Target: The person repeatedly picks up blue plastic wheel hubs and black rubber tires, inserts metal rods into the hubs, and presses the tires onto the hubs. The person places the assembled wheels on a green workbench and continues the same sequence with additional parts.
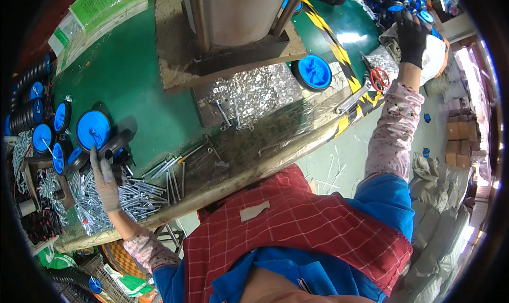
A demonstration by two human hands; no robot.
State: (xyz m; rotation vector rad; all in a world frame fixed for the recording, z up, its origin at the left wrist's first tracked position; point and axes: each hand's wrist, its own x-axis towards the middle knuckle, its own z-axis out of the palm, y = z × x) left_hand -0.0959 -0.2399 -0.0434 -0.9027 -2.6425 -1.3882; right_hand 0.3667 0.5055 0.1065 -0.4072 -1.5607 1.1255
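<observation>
My left hand (107, 185), in a pale glove, reaches over a heap of long metal bolts (132, 199) at the left. Its fingers are stretched out, their tips at the lower edge of a blue wheel with a black tyre (94, 129); whether they touch it I cannot tell. More blue wheels (43, 139) stand around that one. At the far right my right hand (412, 42), in a black glove, is extended with its fingers apart beside a pile of blue wheel parts (395, 5). I see nothing held in it.
A press-like machine (233, 17) rises from the green table. Below it lie many small metal washers (254, 94) and a single blue wheel (315, 72). Red-handled scissors (379, 79) and a wrench (350, 100) rest near the striped tape. Sacks (435, 223) and cartons (458, 136) stand at right.
</observation>
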